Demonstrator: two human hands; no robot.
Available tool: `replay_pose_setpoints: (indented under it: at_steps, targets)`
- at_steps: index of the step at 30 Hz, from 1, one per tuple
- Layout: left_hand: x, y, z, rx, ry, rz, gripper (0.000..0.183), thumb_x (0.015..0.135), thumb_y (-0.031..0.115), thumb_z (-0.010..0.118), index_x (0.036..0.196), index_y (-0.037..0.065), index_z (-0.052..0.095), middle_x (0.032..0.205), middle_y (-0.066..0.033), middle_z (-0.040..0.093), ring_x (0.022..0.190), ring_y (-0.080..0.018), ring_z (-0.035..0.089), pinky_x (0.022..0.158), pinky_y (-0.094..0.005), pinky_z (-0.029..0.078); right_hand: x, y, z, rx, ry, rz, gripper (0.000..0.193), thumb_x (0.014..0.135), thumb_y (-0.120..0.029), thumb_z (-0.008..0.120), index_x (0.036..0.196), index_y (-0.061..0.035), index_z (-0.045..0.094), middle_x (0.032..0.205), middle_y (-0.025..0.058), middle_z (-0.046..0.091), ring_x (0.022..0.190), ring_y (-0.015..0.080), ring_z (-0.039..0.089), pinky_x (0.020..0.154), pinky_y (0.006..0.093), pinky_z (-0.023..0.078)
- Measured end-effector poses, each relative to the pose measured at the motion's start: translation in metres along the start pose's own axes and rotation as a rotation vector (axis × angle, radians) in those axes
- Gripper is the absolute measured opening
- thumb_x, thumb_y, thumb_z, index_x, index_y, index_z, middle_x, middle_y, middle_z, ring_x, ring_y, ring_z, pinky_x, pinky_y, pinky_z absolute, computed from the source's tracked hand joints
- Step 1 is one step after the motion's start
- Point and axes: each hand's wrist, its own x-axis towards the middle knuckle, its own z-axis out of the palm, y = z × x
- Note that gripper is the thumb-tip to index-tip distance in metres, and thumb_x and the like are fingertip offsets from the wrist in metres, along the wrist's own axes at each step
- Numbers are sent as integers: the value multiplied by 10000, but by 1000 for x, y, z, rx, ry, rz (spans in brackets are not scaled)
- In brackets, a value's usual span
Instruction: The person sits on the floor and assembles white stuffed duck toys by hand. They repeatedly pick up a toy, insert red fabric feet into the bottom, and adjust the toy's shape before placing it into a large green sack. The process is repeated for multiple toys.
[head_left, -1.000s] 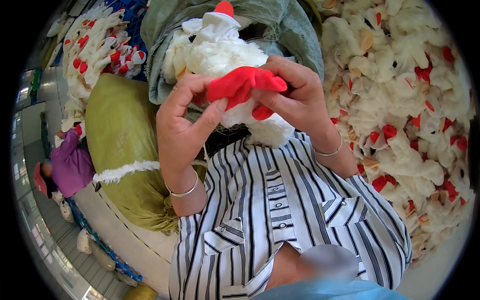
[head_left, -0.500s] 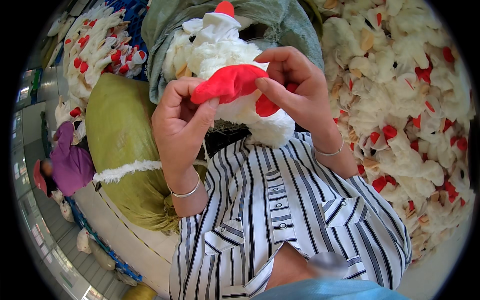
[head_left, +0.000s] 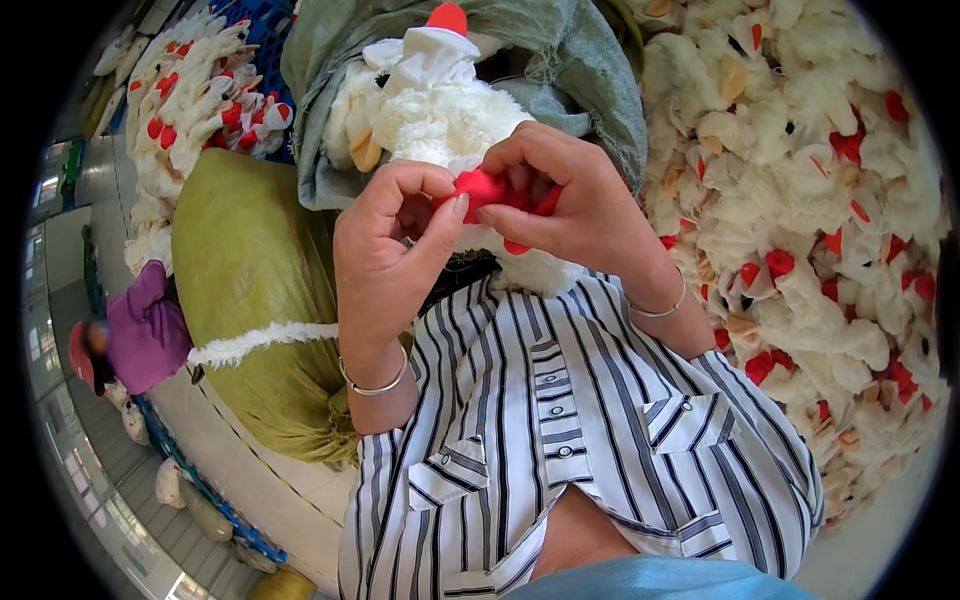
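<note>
In front of my chest my left hand (head_left: 392, 228) and my right hand (head_left: 572, 190) meet over a red fabric part (head_left: 478, 190) of a white plush toy skin (head_left: 445, 125). Both pinch the red cloth between thumb and fingers, and it is bunched up between them. Part of it is hidden by my right fingers. The limp, fluffy skin hangs behind and below my hands, with a white cap-like piece (head_left: 432, 58) tipped in red and a beige flap (head_left: 364, 151) nearby. It lies over the mouth of a grey-green woven sack (head_left: 600, 70).
A bulging olive sack (head_left: 250, 260) stands at my left, crossed by a white fluffy strip (head_left: 265, 343). White plush skins (head_left: 790, 230) with red parts pile up on the right; more skins (head_left: 185, 100) lie far left. A person in purple (head_left: 145, 325) is beyond the sack.
My hands have drawn closer together, the left moving right. The red cloth, stretched between them before, is now gathered and mostly covered by my fingers. The person in purple has shifted slightly.
</note>
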Motion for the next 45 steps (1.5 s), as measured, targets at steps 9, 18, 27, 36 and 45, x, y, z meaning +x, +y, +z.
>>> replay_pose_setpoints:
  at_steps: [9, 18, 27, 36, 45]
  targets:
    - [1, -1, 2, -17, -47, 110, 132, 840, -46, 660, 922, 19, 579, 857, 40, 590, 664, 11, 490, 568, -142, 391, -2, 4, 1, 96, -7, 69, 143, 790, -22, 711, 842, 5, 581, 712, 36, 568, 597, 79, 557, 538, 230, 472]
    - [3, -6, -6, 155, -145, -28, 166, 793, -31, 692, 816, 25, 537, 727, 36, 531, 631, -28, 441, 563, -192, 381, -4, 4, 2, 194, -12, 65, 116, 814, -5, 681, 862, 0, 576, 750, 33, 587, 629, 68, 560, 541, 223, 471]
    - [2, -2, -6, 120, -100, 8, 198, 763, -39, 709, 795, 34, 527, 741, 9, 529, 644, -67, 444, 581, -214, 374, -3, 11, 2, 82, -60, -86, 124, 790, 35, 683, 870, -1, 596, 820, 17, 547, 636, 58, 576, 537, 196, 442]
    - [2, 1, -6, 154, -153, 116, 182, 769, -17, 725, 889, 37, 599, 798, 34, 571, 659, -30, 456, 574, -197, 368, -3, 8, 3, 31, -67, -88, 122, 793, -9, 683, 880, 6, 600, 755, 45, 580, 622, 109, 566, 546, 243, 475]
    - [2, 1, -7, 28, -103, 11, 138, 807, -17, 705, 885, 20, 597, 854, 22, 572, 682, -20, 446, 583, -167, 359, -6, 6, 3, 220, -31, 34, 89, 813, 11, 655, 884, 6, 602, 738, 34, 586, 625, 86, 579, 547, 231, 472]
